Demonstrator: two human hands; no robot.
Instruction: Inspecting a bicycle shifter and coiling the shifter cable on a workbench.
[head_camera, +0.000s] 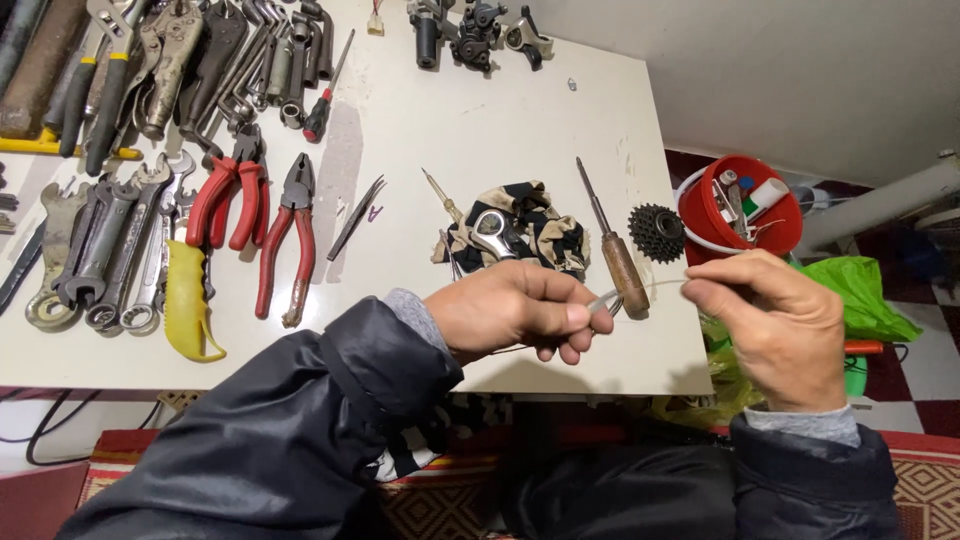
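A red round tub (740, 215) is seen just off the bench's (480, 130) right edge, with a small white and green cylindrical package (765, 195) standing inside it and a white cable looped around its rim; any label on that package is too small to be made out. A crumpled green bag (860, 295) is seen below and to the right of the tub.

Out in front of the bench's near edge, a thin pale cable (645, 287) is held between both hands. Its left end is pinched by thumb and forefinger of the left hand (515, 315), closed tight on it. The right hand (775, 325) is curled narrowly at the other end, fingertips pinched on the cable. The cable is stretched nearly level, its long axis running left to right along the bench's front edge, with a slight rise toward the right hand.

Just behind the cable, on the bench, a wooden-handled screwdriver (612, 245) is laid with its tip pointing away, a dark sprocket cluster (656, 232) just beside it. A patterned rag (520, 230) with a spanner head on it is seen to the left, and red-handled pliers (285, 240) further left.
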